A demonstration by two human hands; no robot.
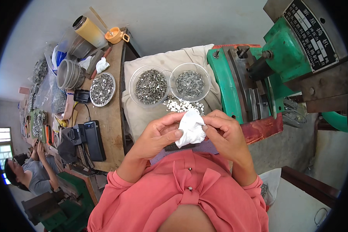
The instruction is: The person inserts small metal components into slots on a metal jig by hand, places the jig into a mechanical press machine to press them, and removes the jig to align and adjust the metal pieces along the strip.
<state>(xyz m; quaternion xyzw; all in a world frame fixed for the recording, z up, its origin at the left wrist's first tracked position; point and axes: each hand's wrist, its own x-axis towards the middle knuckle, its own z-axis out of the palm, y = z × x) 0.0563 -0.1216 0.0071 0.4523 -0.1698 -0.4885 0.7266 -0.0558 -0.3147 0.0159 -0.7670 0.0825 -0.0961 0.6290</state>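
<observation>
A crumpled white tissue (pixel 191 129) is pinched between my two hands, in front of my coral blouse. On its left side, the thumb and fingers of my left hand (pixel 158 131) close on it. My right hand (pixel 225 131) grips the opposite edge with thumb and bent forefinger. Just beyond lie small white bits (pixel 178 104), scattered on the beige cloth (pixel 133 121) and partly hidden by the tissue. Farther off stand two clear round tubs side by side: the left tub (pixel 132 92) holds small dark metal pieces, the right tub (pixel 208 86) thin silvery ones.
On the right stands a green press (pixel 288 54) with its metal bed (pixel 245 69). A wooden bench (pixel 114 133) at left carries a dish (pixel 114 91) of metal pieces, a phone (pixel 93 141), stacked tubs (pixel 63 75) and a yellow flask (pixel 89 31). Another person (pixel 40 170) works far left.
</observation>
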